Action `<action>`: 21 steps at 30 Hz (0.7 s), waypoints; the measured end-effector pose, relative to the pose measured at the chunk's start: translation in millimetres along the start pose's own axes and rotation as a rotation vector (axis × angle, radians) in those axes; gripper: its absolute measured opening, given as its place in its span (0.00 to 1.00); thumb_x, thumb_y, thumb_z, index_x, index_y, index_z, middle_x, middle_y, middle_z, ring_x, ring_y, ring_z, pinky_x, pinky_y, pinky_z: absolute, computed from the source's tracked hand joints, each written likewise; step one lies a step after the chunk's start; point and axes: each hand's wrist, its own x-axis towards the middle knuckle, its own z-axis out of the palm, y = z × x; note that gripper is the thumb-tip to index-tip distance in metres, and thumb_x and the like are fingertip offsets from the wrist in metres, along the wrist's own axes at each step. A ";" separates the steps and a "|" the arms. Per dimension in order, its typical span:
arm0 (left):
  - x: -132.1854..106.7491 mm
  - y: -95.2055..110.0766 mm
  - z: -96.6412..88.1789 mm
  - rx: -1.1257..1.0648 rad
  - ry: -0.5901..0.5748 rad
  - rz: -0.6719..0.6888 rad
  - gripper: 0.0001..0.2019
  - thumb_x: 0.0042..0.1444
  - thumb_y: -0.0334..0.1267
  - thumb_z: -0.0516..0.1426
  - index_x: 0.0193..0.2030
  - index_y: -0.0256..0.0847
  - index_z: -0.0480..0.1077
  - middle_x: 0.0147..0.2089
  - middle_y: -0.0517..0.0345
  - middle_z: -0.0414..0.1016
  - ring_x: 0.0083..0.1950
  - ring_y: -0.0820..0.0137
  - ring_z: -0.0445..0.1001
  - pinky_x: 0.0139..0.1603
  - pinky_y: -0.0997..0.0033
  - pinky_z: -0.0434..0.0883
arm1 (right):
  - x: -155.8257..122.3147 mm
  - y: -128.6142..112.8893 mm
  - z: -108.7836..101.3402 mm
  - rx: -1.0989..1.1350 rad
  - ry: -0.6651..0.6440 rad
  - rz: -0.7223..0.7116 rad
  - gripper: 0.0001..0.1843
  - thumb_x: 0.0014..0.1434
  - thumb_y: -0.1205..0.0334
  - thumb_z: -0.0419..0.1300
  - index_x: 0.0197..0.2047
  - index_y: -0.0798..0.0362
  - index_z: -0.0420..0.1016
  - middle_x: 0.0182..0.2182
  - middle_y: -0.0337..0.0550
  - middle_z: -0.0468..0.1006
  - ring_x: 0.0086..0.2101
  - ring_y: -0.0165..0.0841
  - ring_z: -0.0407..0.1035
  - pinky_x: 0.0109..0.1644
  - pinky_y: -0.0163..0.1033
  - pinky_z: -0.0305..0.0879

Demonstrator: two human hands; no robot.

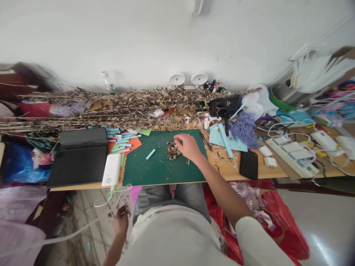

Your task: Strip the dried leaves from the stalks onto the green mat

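A small heap of dried leaves (172, 151) lies on the green cutting mat (144, 170). Above its right side is my right hand (188, 146), thumb and fingers curled together; whatever is between the fingertips is too small to make out. My left hand (121, 221) hangs below the table's front edge, left of my legs, with its fingers curled in. Dark dry bits show by those fingertips, but I cannot tell whether they are held or lie on the floor behind. A rolled light-blue paper tube (150, 154) rests on the mat, left of the heap.
Long dried plant stems (133, 103) line the back of the table. On the left are a black tablet case (77, 162), a white power bank (111, 170) and several paper tubes (120, 141). Rightward lie a pen (205, 141), glue gun (207, 121), black phone (249, 164) and power strip (294, 157).
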 end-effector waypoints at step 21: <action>48.6 45.3 -133.2 0.097 0.765 0.465 0.09 0.57 0.37 0.49 0.36 0.37 0.68 0.37 0.48 0.71 0.47 0.57 0.69 0.53 0.54 0.65 | 61.2 30.6 27.1 -0.317 0.021 -0.030 0.20 0.64 0.61 0.51 0.56 0.57 0.70 0.49 0.54 0.73 0.51 0.47 0.62 0.55 0.51 0.61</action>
